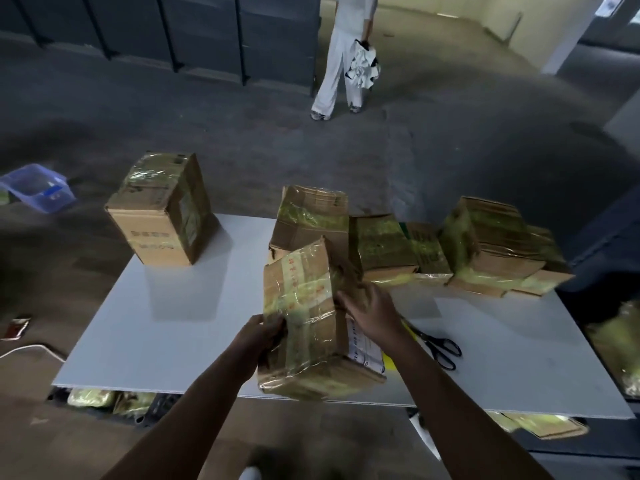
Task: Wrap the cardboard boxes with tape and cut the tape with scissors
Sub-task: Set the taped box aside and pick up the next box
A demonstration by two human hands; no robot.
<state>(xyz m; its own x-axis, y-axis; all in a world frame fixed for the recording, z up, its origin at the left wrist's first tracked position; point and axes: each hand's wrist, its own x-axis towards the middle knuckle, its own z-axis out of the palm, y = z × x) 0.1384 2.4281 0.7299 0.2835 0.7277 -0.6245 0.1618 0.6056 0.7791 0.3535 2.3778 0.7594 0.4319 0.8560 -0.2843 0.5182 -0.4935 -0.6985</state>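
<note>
Here my left hand (263, 336) and right hand (370, 313) clasp the taped cardboard box (304, 306), long axis pointing away, far end raised (underside hidden).

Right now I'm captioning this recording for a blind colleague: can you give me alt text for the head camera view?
A person's left hand and right hand hold a tape-wrapped cardboard box at the near edge of a white table. Black scissors lie to its right; more taped boxes stand behind.
</note>
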